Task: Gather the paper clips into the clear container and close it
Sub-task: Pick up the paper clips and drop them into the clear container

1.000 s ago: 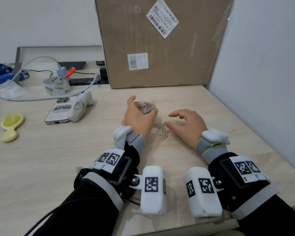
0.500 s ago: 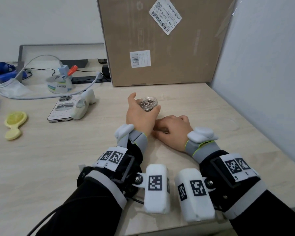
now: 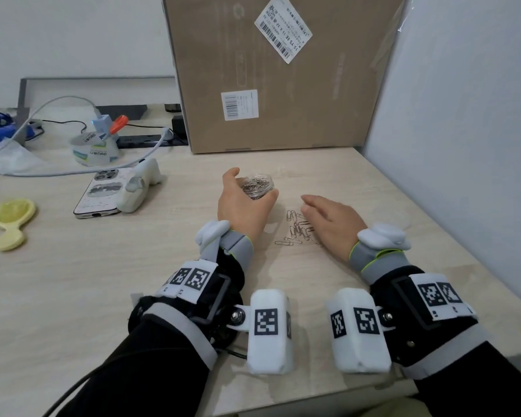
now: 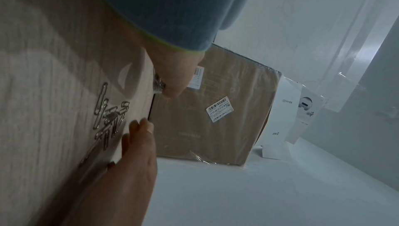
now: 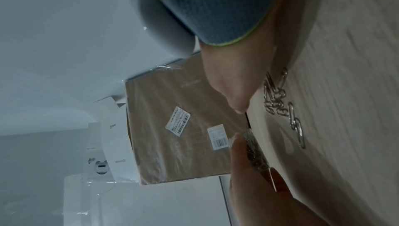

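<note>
A small clear round container full of silver paper clips stands on the wooden desk, without a lid on it. My left hand grips it, thumb on the far left side and fingers curled round the right. Several loose paper clips lie on the desk just right of that hand; they also show in the left wrist view as paper clips and in the right wrist view as paper clips. My right hand hovers flat and open over their right edge, fingers straight and pointing left. No lid is in view.
A big cardboard box stands at the back of the desk, a white wall close on the right. To the left lie a phone with a white object on it, a yellow tool, cables and a tape holder.
My right hand, curled and pressed against the left hand half a second ago, has drawn back to the right and flattened out. The loose clips show again. The left hand kept its hold.
</note>
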